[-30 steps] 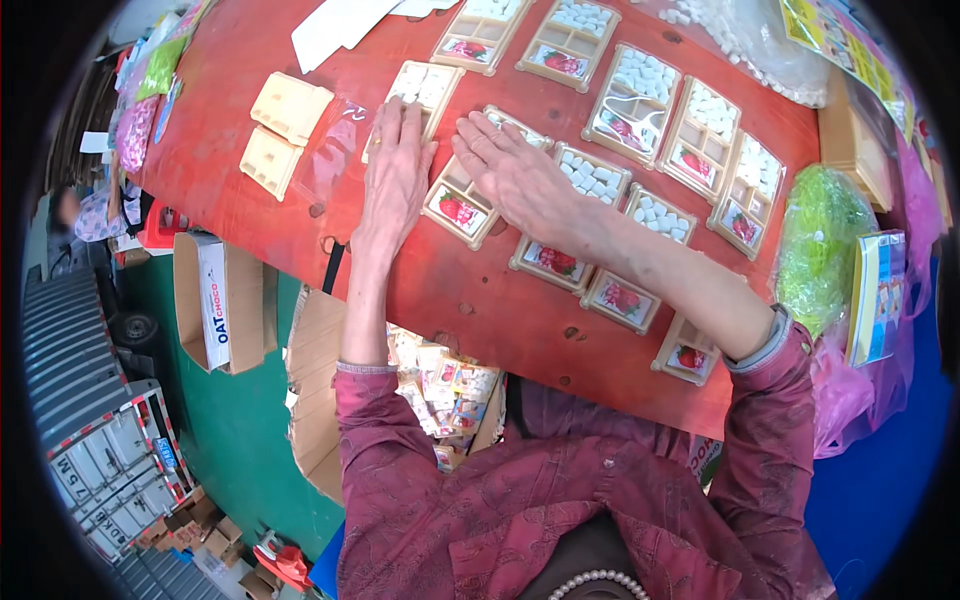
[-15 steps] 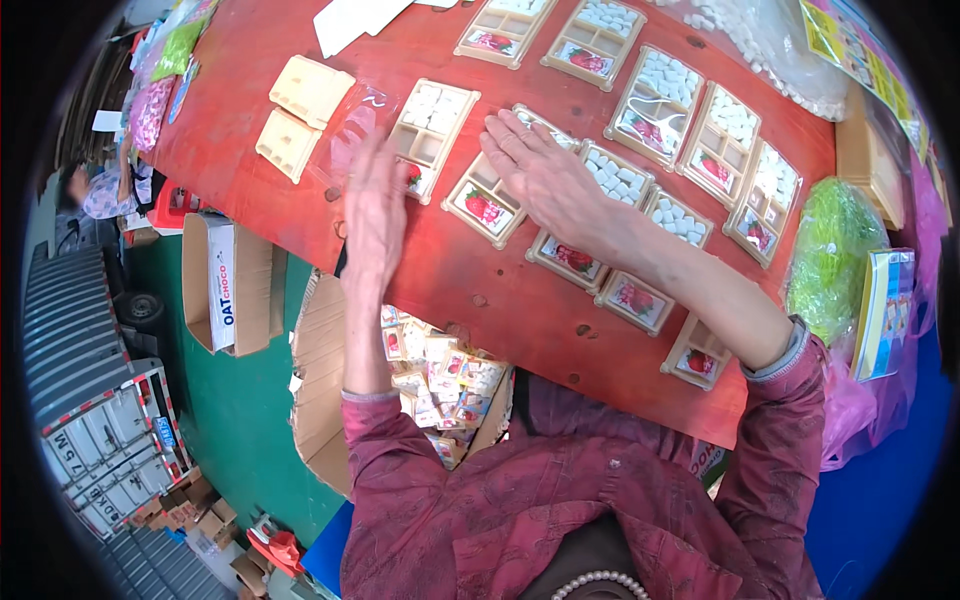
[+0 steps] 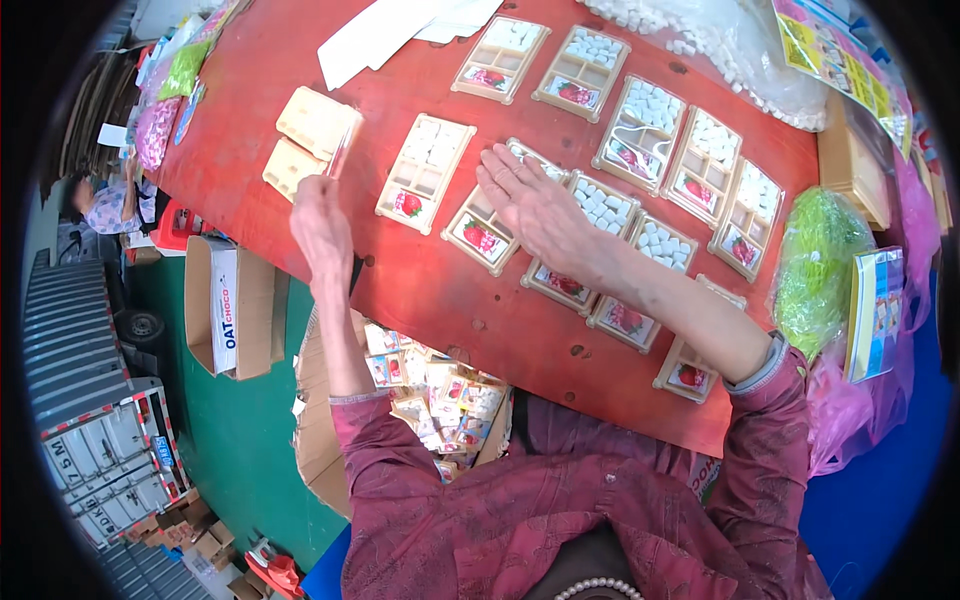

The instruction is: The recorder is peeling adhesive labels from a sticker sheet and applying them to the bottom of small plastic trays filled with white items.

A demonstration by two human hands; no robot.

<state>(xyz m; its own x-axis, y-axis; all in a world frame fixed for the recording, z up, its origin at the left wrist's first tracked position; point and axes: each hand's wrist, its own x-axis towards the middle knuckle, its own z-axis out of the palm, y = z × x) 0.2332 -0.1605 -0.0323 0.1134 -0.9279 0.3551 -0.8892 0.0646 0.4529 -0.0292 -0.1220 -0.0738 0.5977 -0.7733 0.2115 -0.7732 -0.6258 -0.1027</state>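
My left hand (image 3: 322, 228) is closed at the left of the red table, its fingertips pinching a thin clear plastic sheet (image 3: 342, 152) that is seen nearly edge-on. Right beside it lie two tan plastic pieces (image 3: 318, 122), with bumps on them. A compartment tray (image 3: 441, 157) with white pellets and a strawberry picture rests between my hands. Flat and with fingers stretched, my right hand (image 3: 540, 215) lies over a pellet tray (image 3: 540, 160) and partly hides it. Beside its fingers is another strawberry tray (image 3: 482, 236).
Several more filled trays (image 3: 640, 135) stand across the table's right half. A clear bag of white pellets (image 3: 700, 40) and white paper (image 3: 385, 45) lie at the back. Bagged green stuff (image 3: 825, 265) is at the right. Below the front edge, a cardboard box (image 3: 325, 430) holds filled packs.
My left hand has moved left, and the clear sheet, which lay flat beside the tray, is now tilted up at its fingertips. The right hand stays over the trays.
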